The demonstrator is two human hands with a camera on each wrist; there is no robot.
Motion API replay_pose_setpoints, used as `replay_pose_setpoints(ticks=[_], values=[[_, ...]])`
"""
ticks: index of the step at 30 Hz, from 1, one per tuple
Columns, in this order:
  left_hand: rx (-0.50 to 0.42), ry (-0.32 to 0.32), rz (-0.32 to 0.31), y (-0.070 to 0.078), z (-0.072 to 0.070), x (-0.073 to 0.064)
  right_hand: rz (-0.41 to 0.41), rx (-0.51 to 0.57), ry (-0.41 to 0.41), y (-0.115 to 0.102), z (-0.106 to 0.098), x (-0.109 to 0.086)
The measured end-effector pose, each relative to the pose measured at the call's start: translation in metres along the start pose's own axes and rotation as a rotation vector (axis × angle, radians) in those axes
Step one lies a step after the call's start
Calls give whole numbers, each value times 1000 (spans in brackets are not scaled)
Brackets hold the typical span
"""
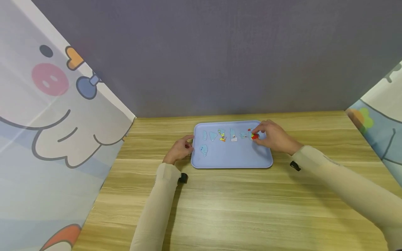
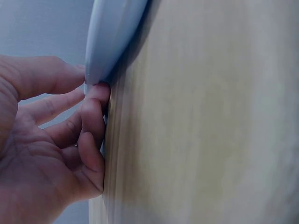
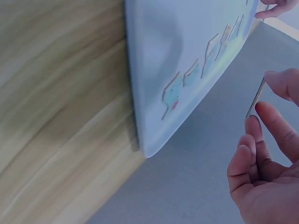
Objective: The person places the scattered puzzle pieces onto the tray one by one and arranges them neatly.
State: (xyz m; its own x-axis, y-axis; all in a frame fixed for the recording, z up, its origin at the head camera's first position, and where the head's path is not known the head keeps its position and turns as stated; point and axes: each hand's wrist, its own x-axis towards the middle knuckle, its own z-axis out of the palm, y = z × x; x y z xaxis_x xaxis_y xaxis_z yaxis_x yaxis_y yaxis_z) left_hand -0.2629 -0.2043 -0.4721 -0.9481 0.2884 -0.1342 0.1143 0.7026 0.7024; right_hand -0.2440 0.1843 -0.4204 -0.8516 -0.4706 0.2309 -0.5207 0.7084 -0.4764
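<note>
A pale blue tray lies on the wooden table, and several thin, irregular light-blue printed pieces sit on it. One piece with a yellow figure is in the upper row, and a lone piece lies lower left. My left hand holds the tray's left rim between thumb and fingers; the left wrist view shows the rim there. My right hand pinches a thin flat piece with red on it, raised above the tray's right end. Edge-on in the right wrist view, this piece shows as a narrow strip.
The wooden table extends in front of the tray and to both sides. A grey wall rises behind it. Cartoon-printed panels stand at left and right. Dark wrist devices sit under both sleeves.
</note>
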Motion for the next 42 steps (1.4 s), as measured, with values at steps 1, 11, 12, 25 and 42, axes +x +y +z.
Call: replay_pose_setpoints(ticks=[1,11,12,25,42], values=[[2,1,1,0,0,0,-9,0,0,-1,0,2],[10,15,12,-1,-1,2,-40,59,42,-22,7,21],[9,15,13,-1,-1,2,-54,64,48,-24,8,23],[5,8,15,-1,-2,2,-93,136,-61,-61,39,49],[-8,5,24,1,-1,1,-36,26,-327,-89,90,79]])
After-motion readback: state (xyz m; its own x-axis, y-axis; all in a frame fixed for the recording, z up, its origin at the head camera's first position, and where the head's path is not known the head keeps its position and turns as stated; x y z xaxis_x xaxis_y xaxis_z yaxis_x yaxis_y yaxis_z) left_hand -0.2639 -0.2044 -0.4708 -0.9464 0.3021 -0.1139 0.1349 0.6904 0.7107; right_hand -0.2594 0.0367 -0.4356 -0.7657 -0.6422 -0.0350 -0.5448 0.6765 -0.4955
